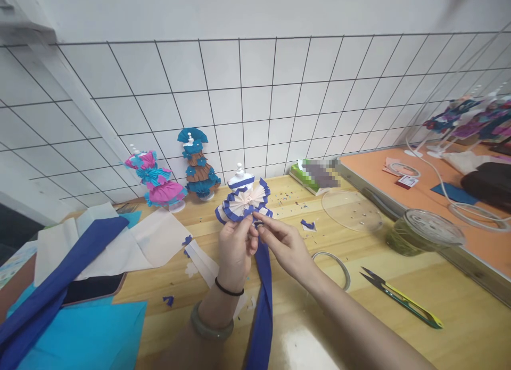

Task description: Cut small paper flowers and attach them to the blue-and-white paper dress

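Observation:
My left hand [236, 242] and my right hand [285, 245] meet at the middle of the table, thumbs and fingertips pinched. Between them is the top end of a long blue paper strip [264, 295], which hangs toward me over the table; my fingers partly hide it. Right behind my fingertips stands a small white dress form [239, 174] dressed in a pleated paper dress [244, 199], pale pink and white with blue edging. Whether my fingertips touch the dress I cannot tell.
Two dressed forms, one pink and blue [155, 179], one brown and teal [198, 165], stand at the wall. Blue paper [75, 333] and white sheets [155, 237] lie left. On the right are thread snips [401, 298], a ribbon spool [425, 231], a tape ring [343, 266] and a clear disc [351, 210].

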Demonstrator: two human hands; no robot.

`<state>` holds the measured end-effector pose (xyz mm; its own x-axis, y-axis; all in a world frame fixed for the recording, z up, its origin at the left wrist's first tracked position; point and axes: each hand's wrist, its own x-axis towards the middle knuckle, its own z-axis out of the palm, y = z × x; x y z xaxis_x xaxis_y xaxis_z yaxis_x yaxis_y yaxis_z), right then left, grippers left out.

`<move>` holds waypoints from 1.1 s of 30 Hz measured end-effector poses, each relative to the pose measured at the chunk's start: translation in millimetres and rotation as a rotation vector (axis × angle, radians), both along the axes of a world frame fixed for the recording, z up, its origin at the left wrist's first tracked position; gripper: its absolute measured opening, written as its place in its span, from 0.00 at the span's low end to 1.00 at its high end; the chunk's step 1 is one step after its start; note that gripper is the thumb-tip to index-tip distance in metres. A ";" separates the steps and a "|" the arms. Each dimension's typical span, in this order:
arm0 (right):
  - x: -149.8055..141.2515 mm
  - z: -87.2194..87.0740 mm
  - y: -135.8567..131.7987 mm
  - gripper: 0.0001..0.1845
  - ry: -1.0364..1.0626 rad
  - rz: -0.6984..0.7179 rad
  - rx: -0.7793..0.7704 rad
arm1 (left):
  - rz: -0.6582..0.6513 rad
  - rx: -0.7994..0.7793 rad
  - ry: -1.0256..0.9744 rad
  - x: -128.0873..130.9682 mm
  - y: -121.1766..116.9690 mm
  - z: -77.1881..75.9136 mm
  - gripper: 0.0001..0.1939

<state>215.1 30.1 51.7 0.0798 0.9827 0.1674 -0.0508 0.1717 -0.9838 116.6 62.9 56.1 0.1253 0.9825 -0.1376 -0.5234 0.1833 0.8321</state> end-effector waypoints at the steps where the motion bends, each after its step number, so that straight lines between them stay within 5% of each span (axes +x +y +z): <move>1: 0.7 1.6 0.1 0.19 0.033 0.002 -0.023 | 0.000 -0.003 0.003 -0.2 0.2 -0.1 0.11; 6: 3.9 4.0 2.3 0.22 0.168 0.012 -0.149 | -0.001 -0.008 0.019 -1.3 0.7 -1.4 0.11; 20: -1.1 7.1 0.8 0.21 0.133 0.060 -0.066 | 0.005 -0.001 0.011 -0.8 -0.5 0.9 0.11; 33: 3.0 5.5 2.0 0.24 0.253 0.067 -0.191 | 0.008 -0.007 -0.001 -1.1 1.2 -1.0 0.09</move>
